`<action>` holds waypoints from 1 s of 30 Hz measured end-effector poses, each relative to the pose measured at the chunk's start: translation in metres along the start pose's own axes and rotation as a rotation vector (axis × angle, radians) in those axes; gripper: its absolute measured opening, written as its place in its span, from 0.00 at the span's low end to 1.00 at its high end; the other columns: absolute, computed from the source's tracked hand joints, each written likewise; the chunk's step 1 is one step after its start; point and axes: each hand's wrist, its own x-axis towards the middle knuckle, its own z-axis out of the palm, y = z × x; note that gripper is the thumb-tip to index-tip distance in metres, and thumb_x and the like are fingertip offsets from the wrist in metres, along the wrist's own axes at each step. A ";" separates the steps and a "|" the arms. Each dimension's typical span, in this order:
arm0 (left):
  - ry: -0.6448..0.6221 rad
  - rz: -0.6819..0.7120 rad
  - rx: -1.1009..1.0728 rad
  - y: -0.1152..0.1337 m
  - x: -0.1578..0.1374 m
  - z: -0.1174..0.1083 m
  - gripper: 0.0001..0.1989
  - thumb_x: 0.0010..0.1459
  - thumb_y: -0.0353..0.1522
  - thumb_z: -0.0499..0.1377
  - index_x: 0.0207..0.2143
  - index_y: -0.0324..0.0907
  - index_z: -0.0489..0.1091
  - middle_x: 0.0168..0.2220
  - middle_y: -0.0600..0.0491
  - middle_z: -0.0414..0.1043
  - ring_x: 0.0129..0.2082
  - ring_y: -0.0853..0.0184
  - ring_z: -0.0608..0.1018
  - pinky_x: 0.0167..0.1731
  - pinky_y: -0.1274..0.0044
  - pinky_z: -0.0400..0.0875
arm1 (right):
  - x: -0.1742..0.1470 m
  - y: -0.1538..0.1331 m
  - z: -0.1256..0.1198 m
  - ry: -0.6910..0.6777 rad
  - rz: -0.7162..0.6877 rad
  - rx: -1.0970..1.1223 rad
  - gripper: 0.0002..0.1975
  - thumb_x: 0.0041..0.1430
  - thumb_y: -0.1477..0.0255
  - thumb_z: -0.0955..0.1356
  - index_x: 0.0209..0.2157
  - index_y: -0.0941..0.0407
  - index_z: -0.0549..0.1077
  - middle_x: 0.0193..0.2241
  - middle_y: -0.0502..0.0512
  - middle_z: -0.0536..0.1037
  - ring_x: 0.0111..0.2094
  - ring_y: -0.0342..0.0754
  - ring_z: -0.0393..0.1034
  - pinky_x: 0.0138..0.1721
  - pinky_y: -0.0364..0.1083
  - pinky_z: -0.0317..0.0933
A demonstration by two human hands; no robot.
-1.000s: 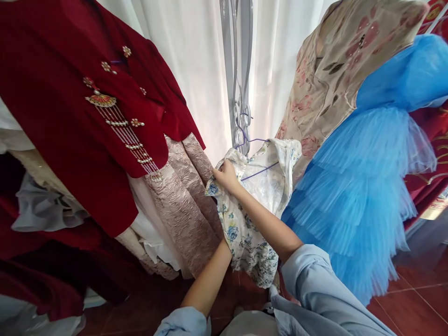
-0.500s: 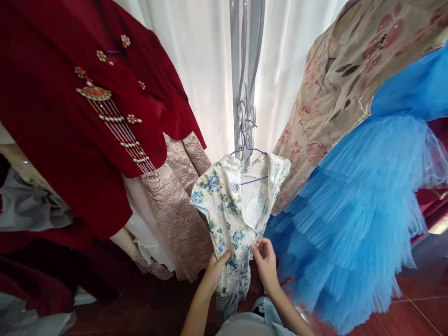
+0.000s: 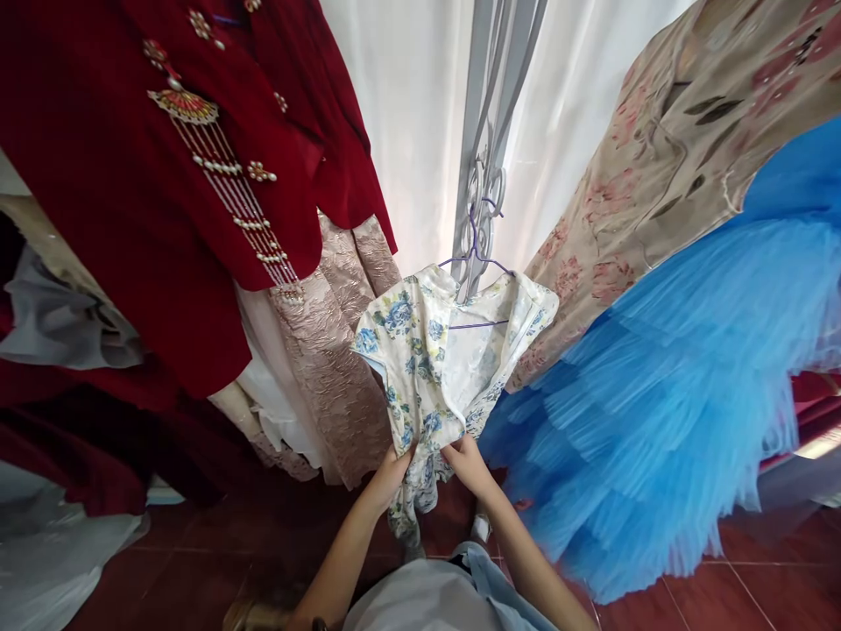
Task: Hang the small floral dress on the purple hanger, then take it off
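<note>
A small white dress with blue flowers (image 3: pixel 434 359) hangs on a thin purple hanger (image 3: pixel 474 263) hooked onto a grey metal stand (image 3: pixel 490 149). My left hand (image 3: pixel 387 473) pinches the dress's front at the waist, left of the opening. Beside it, my right hand (image 3: pixel 468 460) grips the other edge of the same opening. The two hands are close together, and the skirt of the dress falls between my forearms.
A dark red jacket with pearl tassels (image 3: pixel 164 175) hangs at the left over a pink brocade skirt (image 3: pixel 342 350). A beige floral dress (image 3: pixel 670 158) and a blue tulle dress (image 3: pixel 657 403) hang at the right. White curtain (image 3: pixel 407 114) behind, red tiled floor (image 3: pixel 742 596) below.
My right hand came down from the dress's shoulder to its waist, beside my left hand. The dress now hangs straight on the stand. My view has tilted slightly upward and closer.
</note>
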 end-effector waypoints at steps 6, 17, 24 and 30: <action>0.410 0.470 0.145 -0.014 0.015 -0.024 0.27 0.54 0.43 0.66 0.54 0.44 0.69 0.56 0.44 0.72 0.57 0.54 0.73 0.59 0.66 0.65 | -0.016 0.021 0.015 -0.049 0.071 0.213 0.24 0.55 0.51 0.68 0.19 0.56 0.69 0.13 0.48 0.65 0.17 0.42 0.56 0.23 0.44 0.50; 0.024 0.717 0.712 -0.100 0.026 0.014 0.07 0.53 0.27 0.54 0.23 0.42 0.65 0.27 0.51 0.72 0.32 0.63 0.75 0.36 0.73 0.69 | -0.029 0.028 0.002 -0.142 0.344 0.409 0.19 0.47 0.56 0.70 0.19 0.58 0.73 0.08 0.46 0.62 0.11 0.37 0.48 0.17 0.41 0.37; 0.073 0.611 0.849 -0.112 0.037 0.028 0.10 0.57 0.33 0.57 0.23 0.42 0.68 0.26 0.51 0.73 0.30 0.63 0.74 0.34 0.74 0.66 | 0.016 -0.028 -0.020 0.011 0.310 0.472 0.16 0.42 0.58 0.69 0.17 0.56 0.70 0.07 0.44 0.59 0.11 0.36 0.44 0.17 0.41 0.34; 0.053 0.514 0.993 -0.118 0.043 0.052 0.14 0.56 0.35 0.59 0.20 0.41 0.64 0.24 0.53 0.70 0.30 0.65 0.73 0.35 0.75 0.64 | 0.089 -0.156 -0.056 0.005 -0.057 0.532 0.12 0.46 0.62 0.70 0.21 0.57 0.71 0.09 0.41 0.58 0.12 0.36 0.44 0.17 0.42 0.35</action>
